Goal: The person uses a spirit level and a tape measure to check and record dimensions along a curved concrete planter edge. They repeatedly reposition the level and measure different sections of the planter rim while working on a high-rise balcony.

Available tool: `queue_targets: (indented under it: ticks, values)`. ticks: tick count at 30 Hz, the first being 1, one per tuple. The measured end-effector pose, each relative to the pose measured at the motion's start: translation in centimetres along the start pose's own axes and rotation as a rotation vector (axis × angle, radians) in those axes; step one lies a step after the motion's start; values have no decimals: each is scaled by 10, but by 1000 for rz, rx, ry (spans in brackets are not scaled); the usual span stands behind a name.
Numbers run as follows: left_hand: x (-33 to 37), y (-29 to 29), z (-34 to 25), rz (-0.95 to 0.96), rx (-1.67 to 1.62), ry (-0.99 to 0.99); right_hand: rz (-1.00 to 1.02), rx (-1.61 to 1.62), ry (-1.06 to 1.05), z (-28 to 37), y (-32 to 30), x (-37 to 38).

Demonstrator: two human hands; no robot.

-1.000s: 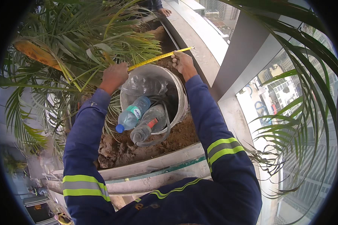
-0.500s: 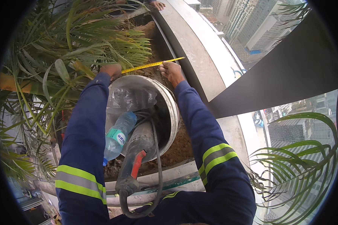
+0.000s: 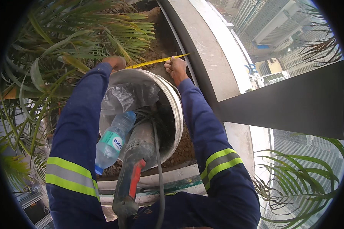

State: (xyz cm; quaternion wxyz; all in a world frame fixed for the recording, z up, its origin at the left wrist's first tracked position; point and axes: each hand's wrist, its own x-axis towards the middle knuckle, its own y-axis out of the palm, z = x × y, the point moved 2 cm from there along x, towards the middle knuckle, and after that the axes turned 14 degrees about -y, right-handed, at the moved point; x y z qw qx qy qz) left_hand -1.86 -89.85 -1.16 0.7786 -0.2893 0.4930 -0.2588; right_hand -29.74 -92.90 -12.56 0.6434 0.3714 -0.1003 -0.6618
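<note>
A yellow tape measure blade stretches between my hands above the soil of a planter. Its free end reaches the dark inner edge on the right. My right hand is closed, pinching the blade near that end. Partly hidden by leaves and the bucket's rim, my left hand is closed where the blade begins; the tape's case is not visible. Below them, between my forearms, a whitish bucket holds a clear plastic bottle with a blue cap, crumpled clear plastic, and a corded power tool with a red switch.
Palm fronds crowd the left side. A pale ledge curves along the right, with tall buildings far below. A broad dark panel juts across the right. More fronds hang at lower right.
The view has shifted, so the bucket and power tool appear farther left and the dark panel lower. Another person's hand at the top has left view. Both my hands still hold the tape.
</note>
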Motion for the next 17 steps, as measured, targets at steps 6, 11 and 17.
queue_targets:
  ticks: [6,11,17]
  values:
    - [11,14,4,11,3,65,-30,-162,-48,2,1,-12]
    - [-13,0,-10,115,61,45,1,-231,-35,0,-12,-7]
    - [-13,0,6,224,49,-49,56,-256,-21,-4,-5,-8]
